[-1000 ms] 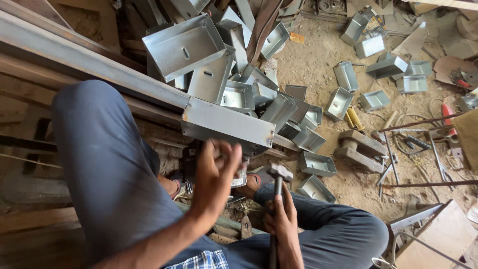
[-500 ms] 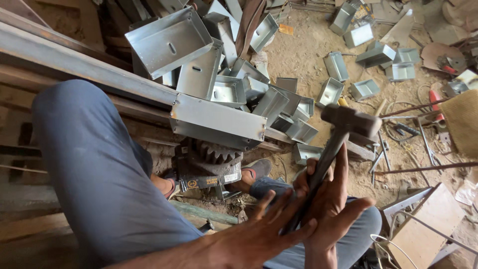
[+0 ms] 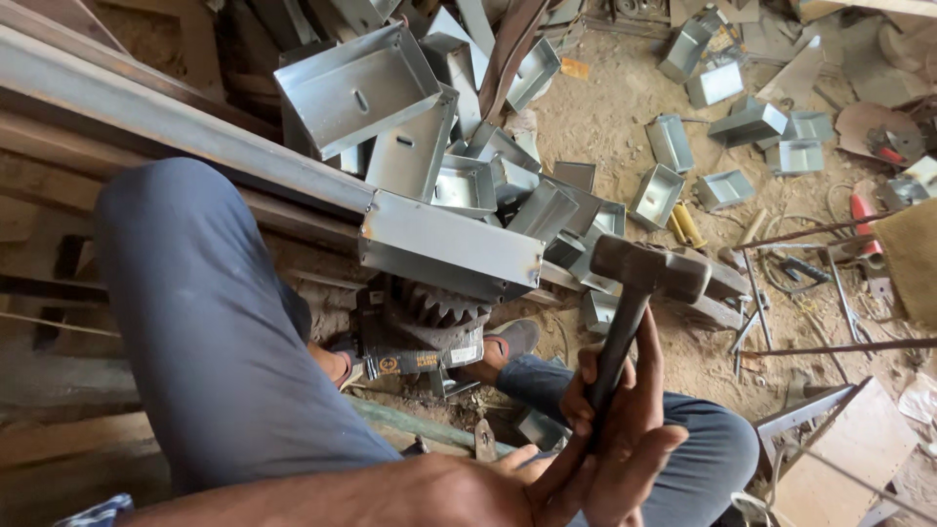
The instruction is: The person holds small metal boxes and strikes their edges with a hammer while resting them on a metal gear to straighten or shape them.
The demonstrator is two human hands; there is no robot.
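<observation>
My right hand (image 3: 627, 392) grips the dark handle of a hammer (image 3: 649, 268), held upright with its heavy head raised to the right of a folded galvanised metal box (image 3: 449, 249). The box rests on a toothed gear block (image 3: 436, 307) between my feet. At the bottom of the view, my left hand (image 3: 561, 483) lies just below my right hand with its fingers spread. It holds nothing and is close to the handle's lower end.
My legs in blue trousers (image 3: 215, 332) frame the work spot. A long metal beam (image 3: 146, 117) runs along the left. Several finished metal trays (image 3: 361, 88) are piled behind the box, and more (image 3: 673, 146) lie scattered on the dirt floor. Thin rods (image 3: 839, 346) lie at right.
My left hand has left the box and dropped beside the hammer handle. My right hand has lifted the hammer up and to the right.
</observation>
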